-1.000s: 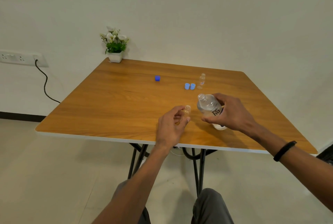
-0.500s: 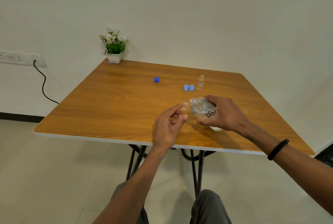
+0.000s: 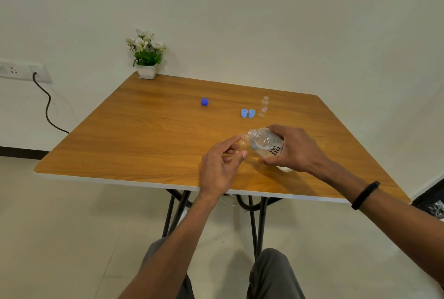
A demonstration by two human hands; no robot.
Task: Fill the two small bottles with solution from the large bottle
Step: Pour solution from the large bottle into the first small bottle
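My right hand (image 3: 295,149) grips the large clear bottle (image 3: 265,143), uncapped and tipped to the left, its mouth close to the mouth of a small clear bottle (image 3: 243,143). My left hand (image 3: 222,164) pinches that small bottle between thumb and fingers above the wooden table (image 3: 144,135). A second small clear bottle (image 3: 263,107) stands upright and uncapped further back. Two light blue caps (image 3: 248,113) lie side by side next to it. A darker blue cap (image 3: 204,101) sits alone to the left.
A white pot with white flowers (image 3: 147,58) stands at the table's far left corner. A wall socket with a black cable (image 3: 45,104) is on the left wall. My knees show below the table's near edge.
My right hand has tipped the large bottle further left, bringing its mouth to the small bottle. My left hand has lifted the small bottle slightly toward it.
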